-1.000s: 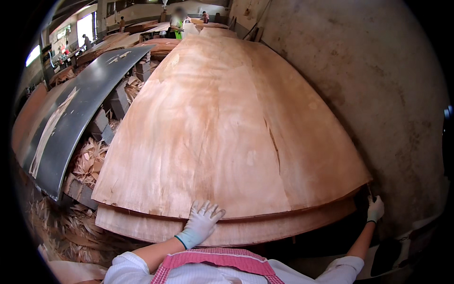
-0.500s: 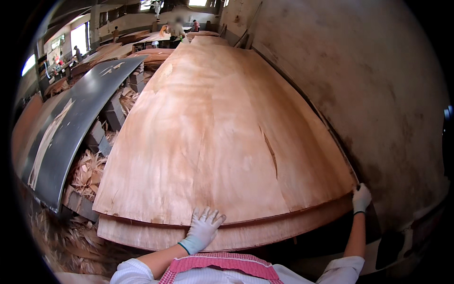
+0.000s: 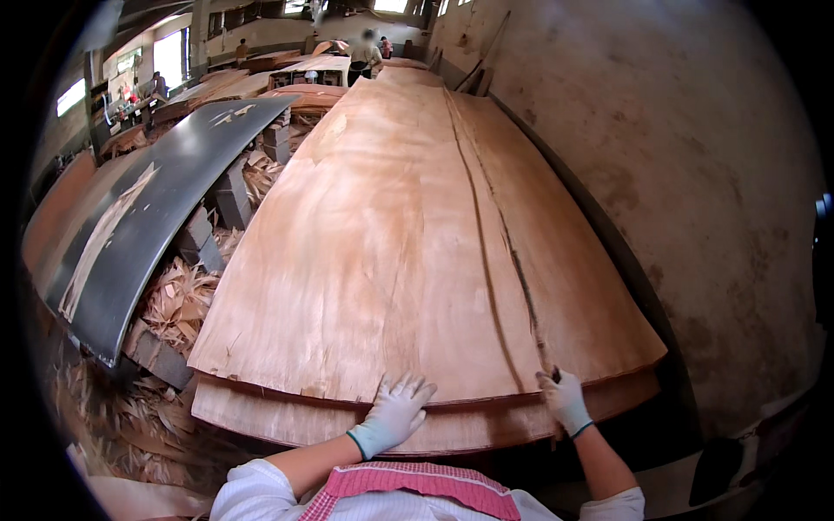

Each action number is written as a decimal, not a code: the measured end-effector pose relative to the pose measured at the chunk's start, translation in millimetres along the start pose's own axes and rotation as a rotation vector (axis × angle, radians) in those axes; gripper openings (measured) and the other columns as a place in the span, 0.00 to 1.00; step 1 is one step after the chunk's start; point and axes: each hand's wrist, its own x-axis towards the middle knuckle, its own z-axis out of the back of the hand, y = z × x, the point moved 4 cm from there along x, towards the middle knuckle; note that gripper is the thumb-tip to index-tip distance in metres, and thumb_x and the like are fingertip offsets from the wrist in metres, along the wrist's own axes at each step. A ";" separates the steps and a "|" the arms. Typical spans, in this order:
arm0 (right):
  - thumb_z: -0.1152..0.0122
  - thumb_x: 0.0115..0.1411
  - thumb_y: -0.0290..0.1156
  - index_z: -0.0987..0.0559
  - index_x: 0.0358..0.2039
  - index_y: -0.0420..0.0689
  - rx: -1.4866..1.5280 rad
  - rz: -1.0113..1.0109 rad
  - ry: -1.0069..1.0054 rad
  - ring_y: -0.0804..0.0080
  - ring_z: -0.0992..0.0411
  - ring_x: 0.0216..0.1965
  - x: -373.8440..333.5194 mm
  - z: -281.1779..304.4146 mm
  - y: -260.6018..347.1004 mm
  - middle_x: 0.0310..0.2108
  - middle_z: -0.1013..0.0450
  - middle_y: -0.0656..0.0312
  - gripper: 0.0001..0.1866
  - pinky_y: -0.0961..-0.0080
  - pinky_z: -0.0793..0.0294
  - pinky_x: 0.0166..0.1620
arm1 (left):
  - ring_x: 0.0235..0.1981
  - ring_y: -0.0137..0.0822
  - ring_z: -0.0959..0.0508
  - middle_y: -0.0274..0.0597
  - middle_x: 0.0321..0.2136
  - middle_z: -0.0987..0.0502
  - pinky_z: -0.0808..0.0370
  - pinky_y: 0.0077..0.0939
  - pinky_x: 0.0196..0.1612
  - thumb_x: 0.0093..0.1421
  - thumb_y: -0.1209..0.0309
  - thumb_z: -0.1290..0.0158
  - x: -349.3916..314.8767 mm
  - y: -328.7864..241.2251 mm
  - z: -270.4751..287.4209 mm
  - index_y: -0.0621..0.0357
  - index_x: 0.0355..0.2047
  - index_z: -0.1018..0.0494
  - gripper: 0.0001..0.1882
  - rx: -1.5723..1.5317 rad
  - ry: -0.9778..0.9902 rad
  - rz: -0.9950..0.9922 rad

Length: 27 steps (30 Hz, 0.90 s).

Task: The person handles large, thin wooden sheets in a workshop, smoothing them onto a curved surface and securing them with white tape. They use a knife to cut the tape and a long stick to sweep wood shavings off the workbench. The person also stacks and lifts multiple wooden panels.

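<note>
A broad, pale reddish-brown wood veneer sheet (image 3: 365,260) stretches away from me on a stack, its near edge slightly curved. Beneath it, a second sheet (image 3: 278,421) sticks out toward me. My left hand (image 3: 391,417), gloved in white, lies with fingers spread on the near edge. My right hand (image 3: 566,401), in a matching glove, is closed around the near end of a long, thin dark strip (image 3: 511,247). This strip runs far up the sheet, a darker line beside it looking like its shadow. Whether it is a rod or a veneer sliver, I cannot tell.
To the left, a dark smooth panel (image 3: 187,187) carries torn veneer strips. Grey blocks (image 3: 233,198) and veneer scraps (image 3: 178,300) fill the gap beside the stack. A stained wall (image 3: 660,191) rises on the right. Other people, including one person (image 3: 365,59), stand far back.
My right hand has moved left from the sheet's right corner, bringing the long thin strip across the surface. My left hand stays on the near edge. The view has shifted slightly.
</note>
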 end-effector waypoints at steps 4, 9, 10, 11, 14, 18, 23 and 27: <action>0.40 0.62 0.38 0.27 0.26 0.42 0.383 -0.149 0.295 0.86 0.39 0.18 -21.0 -92.3 10.1 0.17 0.36 0.70 0.13 0.82 0.40 0.20 | 0.54 0.52 0.30 0.53 0.55 0.32 0.33 0.48 0.55 0.64 0.61 0.54 25.0 9.3 39.0 0.57 0.59 0.40 0.25 -0.703 -0.218 0.212; 0.43 0.63 0.39 0.24 0.33 0.40 -0.092 0.078 0.951 0.84 0.34 0.21 -109.8 -179.6 102.6 0.20 0.29 0.67 0.13 0.83 0.32 0.26 | 0.17 0.23 0.34 0.30 0.22 0.35 0.33 0.18 0.20 0.70 0.58 0.60 36.1 41.2 27.8 0.61 0.50 0.36 0.19 -2.304 0.141 0.718; 0.43 0.64 0.39 0.24 0.34 0.40 -0.068 0.160 1.023 0.84 0.35 0.20 -115.9 -181.7 105.9 0.19 0.29 0.67 0.13 0.83 0.33 0.25 | 0.15 0.20 0.41 0.26 0.20 0.40 0.41 0.16 0.17 0.70 0.59 0.60 28.1 62.0 36.7 0.60 0.49 0.36 0.18 -2.227 0.103 0.744; 0.43 0.64 0.39 0.24 0.34 0.40 -0.079 0.120 0.977 0.84 0.36 0.20 -115.7 -178.7 105.8 0.19 0.29 0.67 0.13 0.83 0.34 0.25 | 0.13 0.17 0.48 0.23 0.18 0.45 0.49 0.13 0.14 0.70 0.59 0.60 18.8 80.3 41.0 0.60 0.48 0.35 0.17 -2.163 0.078 0.770; 0.43 0.64 0.38 0.23 0.34 0.41 0.017 0.054 0.902 0.85 0.36 0.20 -106.9 -171.2 109.2 0.20 0.28 0.67 0.12 0.84 0.36 0.24 | 0.13 0.16 0.46 0.23 0.18 0.41 0.50 0.14 0.14 0.68 0.62 0.56 -77.1 114.0 33.1 0.59 0.40 0.31 0.13 -1.970 0.013 0.880; 0.47 0.65 0.40 0.23 0.34 0.41 -0.004 0.042 0.837 0.84 0.37 0.20 -81.7 -175.0 108.5 0.21 0.28 0.67 0.14 0.84 0.36 0.24 | 0.13 0.18 0.45 0.25 0.17 0.42 0.48 0.14 0.14 0.67 0.63 0.54 -150.1 90.5 97.1 0.56 0.38 0.32 0.09 -1.667 -0.017 1.038; 0.48 0.66 0.40 0.23 0.36 0.42 0.069 0.041 0.853 0.86 0.38 0.20 -97.1 -209.1 112.0 0.23 0.27 0.68 0.14 0.85 0.37 0.24 | 0.13 0.18 0.42 0.26 0.17 0.40 0.43 0.14 0.13 0.67 0.61 0.54 -171.9 109.7 136.1 0.54 0.37 0.34 0.10 -1.391 -0.058 1.041; 0.48 0.66 0.40 0.23 0.35 0.42 0.076 -0.018 0.841 0.86 0.39 0.19 -121.4 -228.0 99.2 0.23 0.27 0.68 0.14 0.86 0.38 0.23 | 0.13 0.19 0.41 0.27 0.17 0.39 0.39 0.15 0.13 0.67 0.60 0.55 -199.5 149.0 136.6 0.54 0.35 0.34 0.11 -1.254 -0.113 1.013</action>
